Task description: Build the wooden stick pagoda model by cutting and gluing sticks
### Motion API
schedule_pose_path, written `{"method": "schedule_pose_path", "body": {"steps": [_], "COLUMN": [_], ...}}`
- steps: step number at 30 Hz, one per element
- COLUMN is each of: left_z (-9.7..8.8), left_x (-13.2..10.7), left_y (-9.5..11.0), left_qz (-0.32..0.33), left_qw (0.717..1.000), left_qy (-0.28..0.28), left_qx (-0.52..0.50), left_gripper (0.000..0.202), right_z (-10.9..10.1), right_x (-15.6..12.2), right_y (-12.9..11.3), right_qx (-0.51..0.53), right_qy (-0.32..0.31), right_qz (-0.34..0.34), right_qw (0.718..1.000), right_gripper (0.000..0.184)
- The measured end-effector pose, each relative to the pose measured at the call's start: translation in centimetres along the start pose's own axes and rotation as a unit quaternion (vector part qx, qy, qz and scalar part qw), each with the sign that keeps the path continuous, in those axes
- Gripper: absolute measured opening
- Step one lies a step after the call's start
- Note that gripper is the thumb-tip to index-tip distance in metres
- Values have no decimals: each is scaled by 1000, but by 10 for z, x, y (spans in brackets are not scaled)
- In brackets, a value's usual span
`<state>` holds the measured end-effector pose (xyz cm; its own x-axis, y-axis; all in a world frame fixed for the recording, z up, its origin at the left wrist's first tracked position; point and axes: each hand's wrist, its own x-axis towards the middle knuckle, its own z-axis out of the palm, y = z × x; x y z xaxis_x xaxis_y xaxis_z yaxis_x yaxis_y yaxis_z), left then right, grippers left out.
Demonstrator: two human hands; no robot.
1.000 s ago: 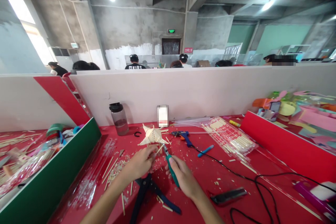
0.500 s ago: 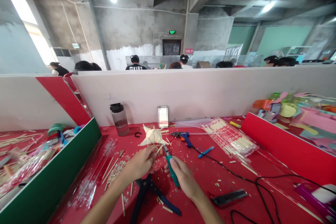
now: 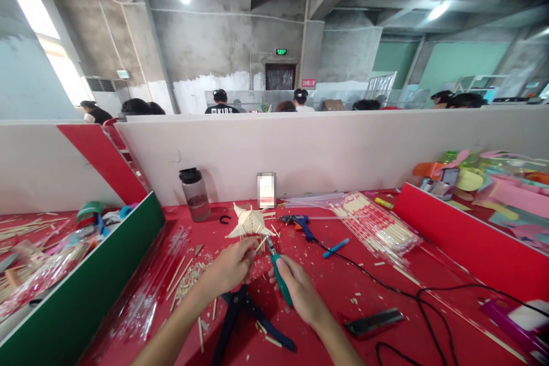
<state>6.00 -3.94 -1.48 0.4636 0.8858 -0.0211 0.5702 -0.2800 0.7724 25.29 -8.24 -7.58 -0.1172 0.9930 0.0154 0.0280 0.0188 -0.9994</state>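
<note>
My left hand (image 3: 235,263) is closed in a pinch on a short wooden stick (image 3: 261,244). In my right hand (image 3: 295,283) is a green-handled tool (image 3: 281,280) with a narrow metal end, which points up toward the stick; whether they touch I cannot tell. Just beyond both hands stands a star-shaped model made of pale wooden sticks (image 3: 251,221). Below my hands lies a cutter with dark blue handles (image 3: 235,311), its head partly hidden by my left hand.
A blue glue gun (image 3: 304,226) lies behind my right hand, its black cable (image 3: 373,274) running right. Bundled sticks (image 3: 377,226), a blue pen (image 3: 337,248) and a black tool (image 3: 373,322) lie rightward. A bottle (image 3: 194,197) and phone (image 3: 266,190) stand at the back; scraps litter the table.
</note>
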Motion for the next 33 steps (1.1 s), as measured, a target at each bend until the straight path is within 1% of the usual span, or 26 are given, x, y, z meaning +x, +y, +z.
{"method": "schedule_pose_path", "body": {"steps": [8,11,14,16,19,21,22,24,26,28,31,33], "left_z": [1,2,4,4,2,1,0,-2,-4,-4,-2,0], "left_x": [-1,-1,0,0,1,2,2,3,4,6,9,11], "left_y": [10,8,5,3,1,0,0,-2,-4,-7,-9,-10], "left_qz": [-4,-4,8,7,-6,-15,-19,-17,0,18,17,8], "left_qw": [1000,1000,999,999,999,998,998,997,995,993,993,994], "left_qy": [1,9,15,8,0,4,9,19,31,41,49,60], "left_qx": [-4,-15,-38,-50,-53,-57,-62,-76,-93,-106,-108,-95], "left_gripper": [29,27,20,18,19,22,22,21,18,24,32,35], "right_z": [2,3,4,4,1,-5,-8,-15,-21,-23,-20,-17], "right_x": [-3,-4,-4,-4,-4,-3,-3,-3,-3,-4,-5,-5], "right_y": [-1,0,1,0,-5,-9,-11,-13,-12,-8,1,6], "right_qx": [-31,-35,-24,-14,-14,-47,-81,-172,-273,-365,-472,-506], "right_qy": [16,20,24,23,20,23,28,43,56,65,54,39], "right_qz": [-9,-22,-16,-11,-12,-25,-40,-76,-100,-100,-84,-76], "right_qw": [999,999,999,1000,1000,998,996,981,955,923,876,858], "right_gripper": [50,51,54,54,52,50,48,40,34,33,32,31]}}
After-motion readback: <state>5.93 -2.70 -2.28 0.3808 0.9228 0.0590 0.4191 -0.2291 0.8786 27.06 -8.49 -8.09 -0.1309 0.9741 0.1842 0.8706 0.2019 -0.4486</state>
